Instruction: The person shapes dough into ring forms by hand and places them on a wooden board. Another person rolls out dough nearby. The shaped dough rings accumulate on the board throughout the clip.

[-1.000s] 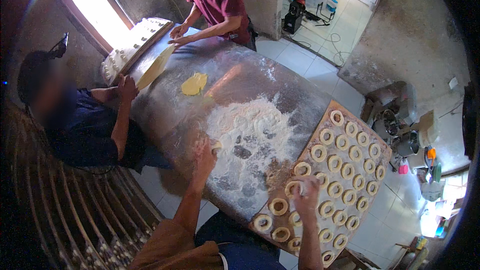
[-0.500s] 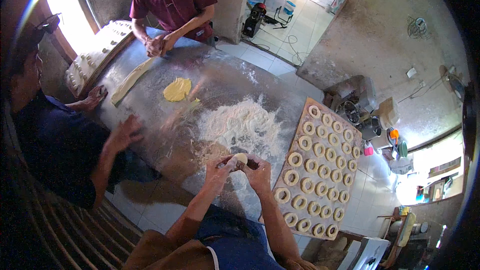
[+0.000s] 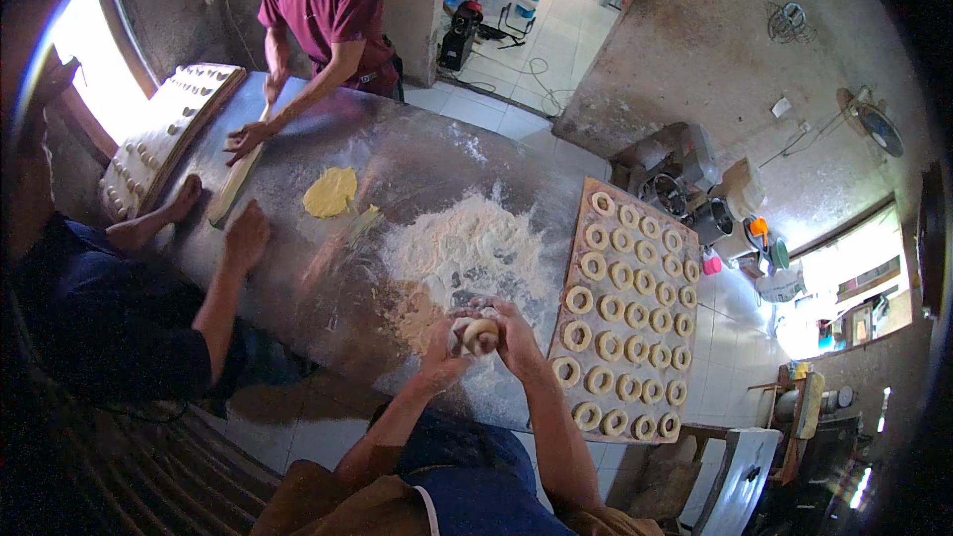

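Note:
Above the near edge of the metal table, my left hand (image 3: pixel 446 345) and my right hand (image 3: pixel 515 339) are closed together around a pale dough ring (image 3: pixel 480 329). Its curved upper rim shows between them, and a fingertip seems to fill its hole. Both hands are dusted white. Just beyond them spreads a heap of flour (image 3: pixel 465 238) on the tabletop. On my right lies a wooden board (image 3: pixel 569 290) bearing several rows of dough rings (image 3: pixel 635 313).
Across the metal table (image 3: pixel 397 154), a person in a maroon shirt (image 3: pixel 333 15) handles a long dough strip (image 3: pixel 234 187). Left sits another person in a dark shirt (image 3: pixel 109 308), hands by the strip. A flat yellow mass (image 3: pixel 330 193) lies mid-table. Far left, another board (image 3: pixel 184 129) carries small dough pieces.
The dough ring in my hands has turned and now shows its rounded side. The maroon-shirted person's hands have spread along the strip. The dark-shirted person's nearer hand is drawn in. My view has shifted.

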Action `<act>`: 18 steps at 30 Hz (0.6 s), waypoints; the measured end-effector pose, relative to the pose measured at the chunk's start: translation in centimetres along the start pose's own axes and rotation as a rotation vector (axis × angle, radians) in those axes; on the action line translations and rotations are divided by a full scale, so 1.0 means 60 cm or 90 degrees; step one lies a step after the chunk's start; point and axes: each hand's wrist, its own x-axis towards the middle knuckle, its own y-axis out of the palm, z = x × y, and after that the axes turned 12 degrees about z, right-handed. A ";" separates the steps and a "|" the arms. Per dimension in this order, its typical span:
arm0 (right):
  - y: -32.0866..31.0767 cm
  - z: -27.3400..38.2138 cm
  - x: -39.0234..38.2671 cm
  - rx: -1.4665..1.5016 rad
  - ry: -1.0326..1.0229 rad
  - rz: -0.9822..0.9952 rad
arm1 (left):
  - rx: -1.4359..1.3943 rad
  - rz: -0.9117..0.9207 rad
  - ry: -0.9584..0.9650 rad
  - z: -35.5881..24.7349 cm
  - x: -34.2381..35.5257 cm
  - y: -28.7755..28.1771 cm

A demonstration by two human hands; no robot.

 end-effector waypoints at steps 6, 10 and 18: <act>-0.064 -0.048 0.026 -0.173 -0.100 -0.113 | -0.142 -0.321 -0.027 0.052 0.041 0.019; -0.076 -0.052 0.019 -0.402 -0.157 -0.155 | 0.386 -0.319 0.033 0.056 0.067 0.040; -0.055 0.032 -0.022 -0.164 -0.069 -0.225 | 0.007 -0.257 -0.203 0.113 0.131 0.048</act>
